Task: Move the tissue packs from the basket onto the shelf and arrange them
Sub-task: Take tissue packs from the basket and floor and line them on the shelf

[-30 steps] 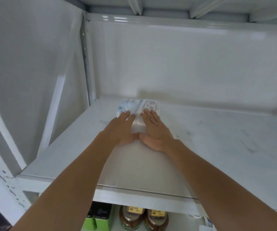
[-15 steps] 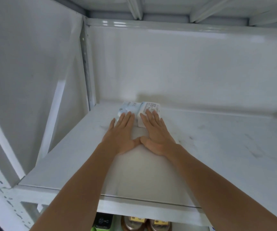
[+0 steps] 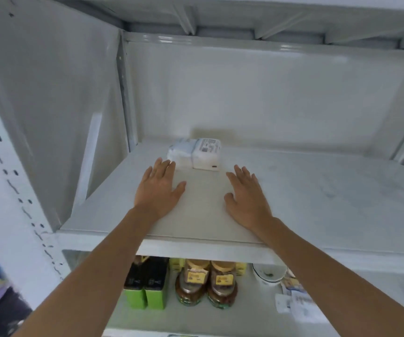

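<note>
Two bare forearms enter from the lower edge of the view. No sleeves, gloves, watch, rings or bands are worn on the visible parts. The left hand (image 3: pixel 158 188) and right hand (image 3: pixel 246 195) each show five fingers with short nails.

two white tissue packs (image 3: pixel 195 153) side by side

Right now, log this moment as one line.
tissue packs: side by side, back of shelf | left hand: open | right hand: open
</note>
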